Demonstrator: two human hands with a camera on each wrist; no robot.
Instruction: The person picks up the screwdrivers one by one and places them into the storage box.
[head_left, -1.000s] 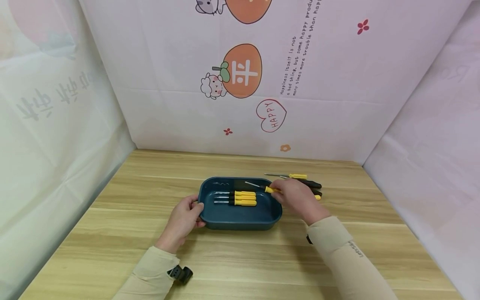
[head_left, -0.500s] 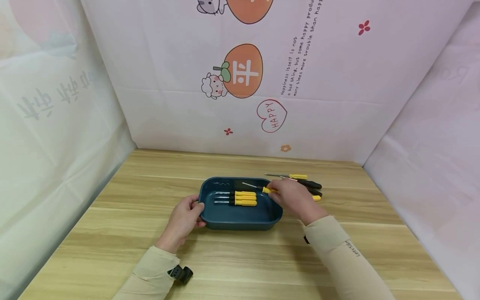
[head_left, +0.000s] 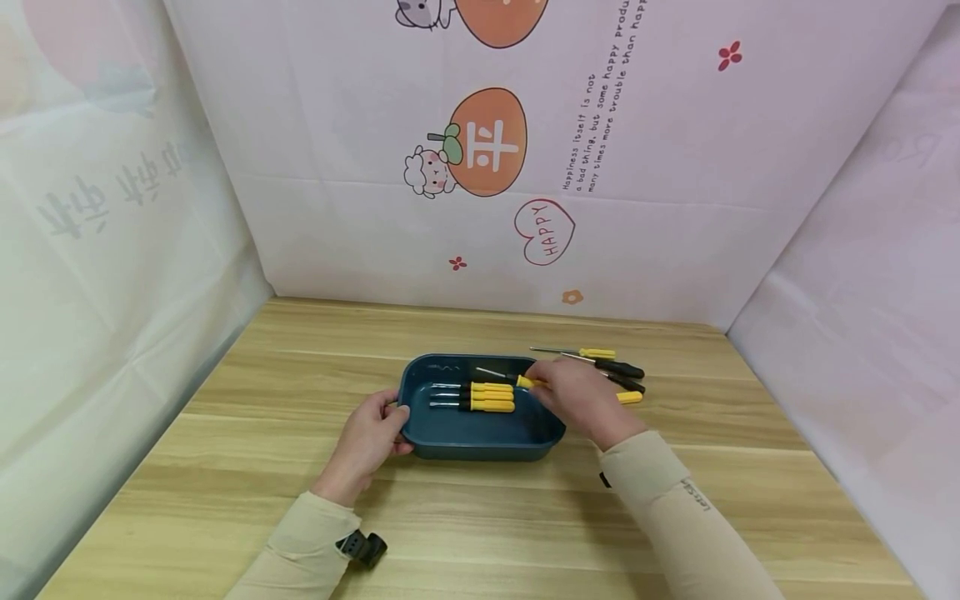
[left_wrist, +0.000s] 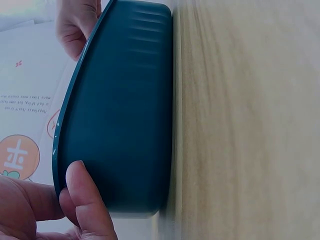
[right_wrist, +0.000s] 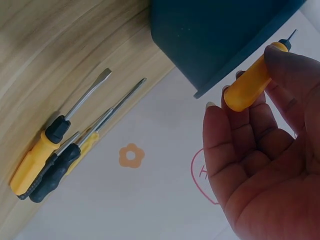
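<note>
- Table backed by cloth.
- Tray, lower centre: pinched by left hand, presumably steadied.
- Screwdriver, right of centre: pinched by right hand; tip contact unclear.

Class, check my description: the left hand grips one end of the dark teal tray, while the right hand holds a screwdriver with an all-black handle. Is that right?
Not quite: the handle colour is wrong. The right wrist view shows the right hand holding a yellow-handled screwdriver. The left hand does grip one end of the dark teal tray.
</note>
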